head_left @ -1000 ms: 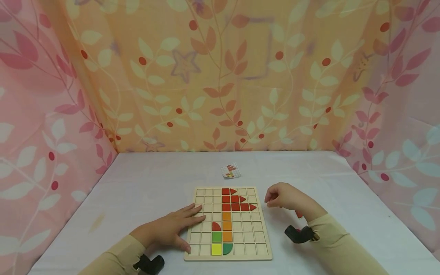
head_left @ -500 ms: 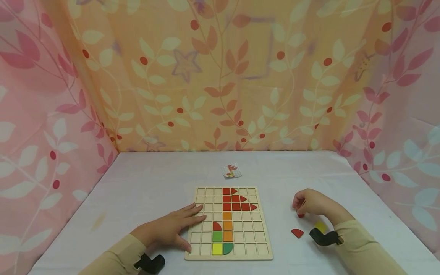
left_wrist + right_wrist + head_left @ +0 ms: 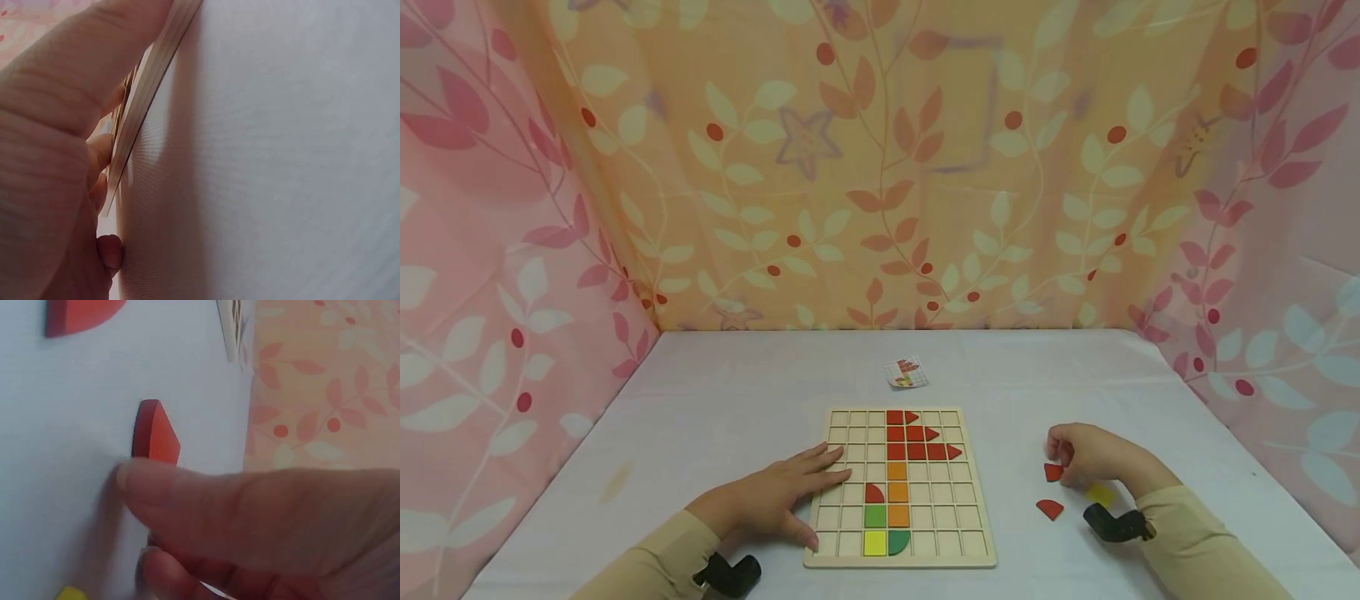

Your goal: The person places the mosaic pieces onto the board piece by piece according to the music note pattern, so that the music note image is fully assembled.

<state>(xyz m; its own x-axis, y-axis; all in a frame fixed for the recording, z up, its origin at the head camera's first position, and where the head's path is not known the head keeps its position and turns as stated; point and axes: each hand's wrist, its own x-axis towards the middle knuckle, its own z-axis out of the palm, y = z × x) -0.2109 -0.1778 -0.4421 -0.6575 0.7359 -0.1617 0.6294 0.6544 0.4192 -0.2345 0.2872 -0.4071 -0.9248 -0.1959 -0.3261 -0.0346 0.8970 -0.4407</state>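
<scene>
My left hand (image 3: 775, 492) lies spread over the left edge of a wooden grid board (image 3: 955, 500), fingertips on its near-left squares. In the left wrist view its thumb (image 3: 81, 69) crosses the board's side (image 3: 150, 81). To the right of the board, my right hand (image 3: 1090, 454) bends its fingers down and pinches a red quarter-circle piece (image 3: 1053, 472) on the table. From the right wrist, the thumb (image 3: 156, 487) covers the lower end of that red piece (image 3: 164, 440). A second red quarter-circle (image 3: 1049, 509) lies nearer me, and a yellow piece (image 3: 1101, 495) sits beneath the right wrist.
Red squares (image 3: 895, 434) with triangle tips fill part of the board's upper rows, above a column of orange squares (image 3: 898, 492). Green, yellow and red pieces sit lower. A small printed card (image 3: 906, 372) lies beyond the board. Patterned curtains (image 3: 880, 167) surround the white table.
My right hand has moved from beside the board rightward and nearer me to the loose pieces, uncovering the red and yellow ones. The left hand keeps its place.
</scene>
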